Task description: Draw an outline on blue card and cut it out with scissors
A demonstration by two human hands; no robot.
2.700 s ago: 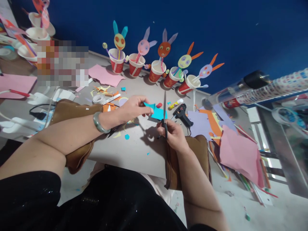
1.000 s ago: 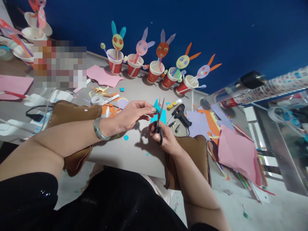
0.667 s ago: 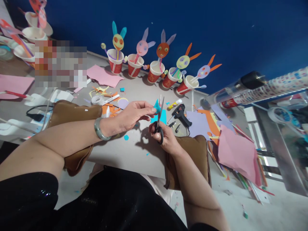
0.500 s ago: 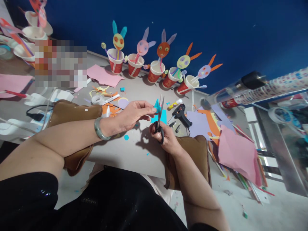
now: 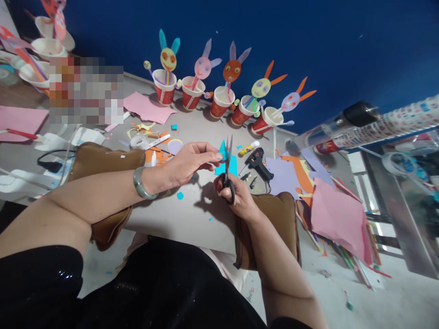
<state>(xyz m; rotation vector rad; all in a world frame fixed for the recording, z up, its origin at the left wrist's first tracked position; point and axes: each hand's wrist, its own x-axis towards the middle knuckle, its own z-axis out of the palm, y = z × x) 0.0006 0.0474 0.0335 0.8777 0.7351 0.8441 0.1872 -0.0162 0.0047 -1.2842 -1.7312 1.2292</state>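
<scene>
Between thumb and fingers, my left hand (image 5: 197,163) pinches a small pointed piece of blue paper (image 5: 223,150). My right hand (image 5: 238,196) grips black-handled scissors (image 5: 227,173) with the blades pointing up, slightly apart, right beside the paper's edge. Below them on the table lies a larger blue sheet (image 5: 232,165). A small round blue paper piece (image 5: 180,195) rests nearer to me. To the right of the scissors are a black glue gun (image 5: 259,164) and a yellow glue stick (image 5: 249,148).
Several red-and-white paper cups (image 5: 222,101) with paper rabbit heads line the wall. Brown cushions (image 5: 106,160) lie under my forearms. Pink paper (image 5: 339,219) and lilac paper (image 5: 281,176) lie to the right. A stack of patterned cups (image 5: 394,123) lies by the wall.
The scissor blades have opened a little wider next to the blue paper. The paper has tilted slightly in my left hand; both hands stay in nearly the same place.
</scene>
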